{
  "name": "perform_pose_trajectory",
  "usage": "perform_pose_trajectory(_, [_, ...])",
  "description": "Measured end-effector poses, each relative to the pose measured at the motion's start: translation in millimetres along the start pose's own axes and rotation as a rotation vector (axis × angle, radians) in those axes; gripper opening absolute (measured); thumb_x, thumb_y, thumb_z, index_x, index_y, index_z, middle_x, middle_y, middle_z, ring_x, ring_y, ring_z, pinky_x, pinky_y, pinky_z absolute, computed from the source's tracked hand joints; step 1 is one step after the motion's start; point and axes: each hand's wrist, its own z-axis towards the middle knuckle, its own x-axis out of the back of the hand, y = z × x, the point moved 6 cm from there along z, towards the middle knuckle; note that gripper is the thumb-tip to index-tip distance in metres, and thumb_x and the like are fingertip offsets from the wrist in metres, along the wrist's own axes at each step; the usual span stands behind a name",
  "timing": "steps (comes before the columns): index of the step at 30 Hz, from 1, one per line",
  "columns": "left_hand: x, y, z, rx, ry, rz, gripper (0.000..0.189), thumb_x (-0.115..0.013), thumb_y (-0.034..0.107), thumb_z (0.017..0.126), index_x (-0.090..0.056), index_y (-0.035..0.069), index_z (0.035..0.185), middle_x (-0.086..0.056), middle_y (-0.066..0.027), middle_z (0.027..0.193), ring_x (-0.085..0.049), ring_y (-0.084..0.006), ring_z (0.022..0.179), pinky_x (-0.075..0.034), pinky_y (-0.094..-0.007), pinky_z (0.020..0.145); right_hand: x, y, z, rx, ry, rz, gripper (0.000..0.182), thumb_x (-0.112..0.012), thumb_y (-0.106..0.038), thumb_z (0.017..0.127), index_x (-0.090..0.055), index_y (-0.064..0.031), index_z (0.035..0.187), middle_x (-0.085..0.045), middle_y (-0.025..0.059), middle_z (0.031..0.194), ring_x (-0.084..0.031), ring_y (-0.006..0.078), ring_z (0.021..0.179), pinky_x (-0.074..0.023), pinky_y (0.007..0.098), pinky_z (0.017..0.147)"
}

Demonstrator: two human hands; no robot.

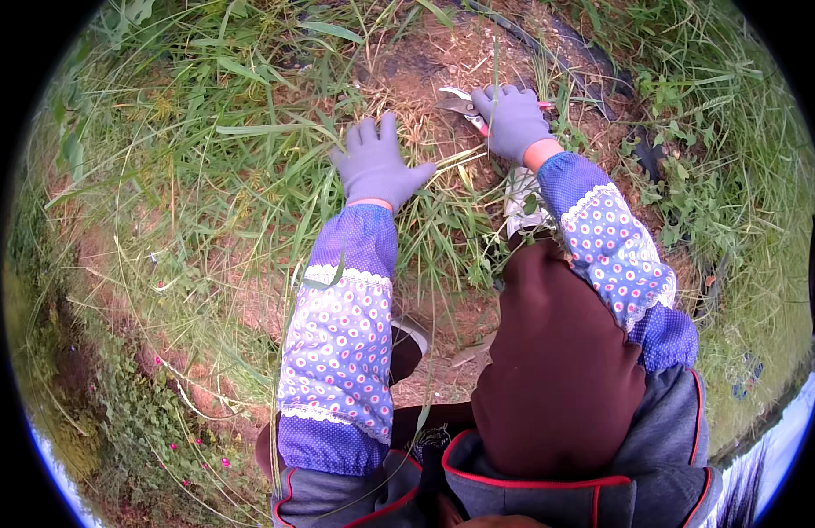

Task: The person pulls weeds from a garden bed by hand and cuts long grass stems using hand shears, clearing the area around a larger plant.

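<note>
My right hand (509, 122), in a grey-purple glove, is closed around pruning shears (463, 107) with red handles. Their metal blades point left, spread apart, over bare soil and dry straw. To the left, my left hand (377, 162), gloved alike, is spread palm down over long green grass (302, 152). Its fingers are apart, and no held thing shows. Cut-looking pale grass stems (463, 158) lie between the two hands. How firmly the left palm touches the grass cannot be told.
Black plastic sheeting (582, 56) crosses the soil at the upper right. A white shoe (523, 201) stands below my right hand, among weeds. Leafy weeds (684, 178) grow at the right. Low plants with small pink flowers (199, 449) are at the lower left.
</note>
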Motion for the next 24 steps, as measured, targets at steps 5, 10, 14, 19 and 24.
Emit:
perform_pose_trajectory(5, [-10, -23, 2, -0.012, 0.169, -0.095, 0.061, -0.066, 0.033, 0.079, -0.043, 0.016, 0.134, -0.051, -0.0075, 0.130, -0.046, -0.0283, 0.121, -0.041, -0.0459, 0.096, -10, -23, 5, 0.142, 0.046, 0.025, 0.052, -0.070, -0.021, 0.068, -0.052, -0.0100, 0.115, -0.057, 0.0078, 0.106, -0.056, 0.0266, 0.104, -0.0411, 0.0446, 0.084])
perform_pose_trajectory(10, [-19, -37, 8, -0.043, 0.200, -0.222, 0.046, -0.062, 0.025, 0.085, -0.049, 0.016, 0.128, -0.053, -0.0061, 0.126, -0.046, -0.0274, 0.119, -0.037, -0.0457, 0.100, -10, -24, 0, 0.154, 0.093, -0.004, 0.053, -0.069, -0.021, 0.068, -0.052, -0.0089, 0.117, -0.057, 0.0077, 0.106, -0.055, 0.0265, 0.103, -0.0399, 0.0431, 0.083])
perform_pose_trajectory(14, [-21, -41, 8, 0.005, 0.132, -0.276, 0.042, -0.059, 0.025, 0.088, -0.049, 0.015, 0.128, -0.053, -0.0063, 0.126, -0.044, -0.0280, 0.122, -0.034, -0.0469, 0.102, -12, -25, -2, 0.168, 0.137, -0.059, 0.053, -0.068, -0.020, 0.070, -0.051, -0.0088, 0.120, -0.058, 0.0066, 0.104, -0.056, 0.0252, 0.102, -0.0395, 0.0421, 0.082])
perform_pose_trajectory(19, [-17, -29, 1, 0.004, 0.201, -0.280, 0.058, -0.066, 0.036, 0.081, -0.048, 0.011, 0.130, -0.052, -0.0122, 0.129, -0.042, -0.0305, 0.125, -0.038, -0.0429, 0.102, -8, -31, 6, 0.217, 0.111, -0.137, 0.054, -0.067, -0.017, 0.072, -0.050, -0.0092, 0.123, -0.058, 0.0052, 0.104, -0.056, 0.0241, 0.100, -0.0397, 0.0411, 0.081])
perform_pose_trajectory(24, [-19, -18, -9, -0.003, 0.135, -0.094, 0.078, -0.070, 0.041, 0.076, -0.036, 0.012, 0.140, -0.046, -0.0115, 0.136, -0.040, -0.0305, 0.128, -0.038, -0.0425, 0.103, -11, -28, 2, 0.274, 0.138, -0.099, 0.053, -0.067, -0.015, 0.073, -0.050, -0.0088, 0.123, -0.058, 0.0052, 0.104, -0.057, 0.0243, 0.099, -0.0402, 0.0408, 0.081])
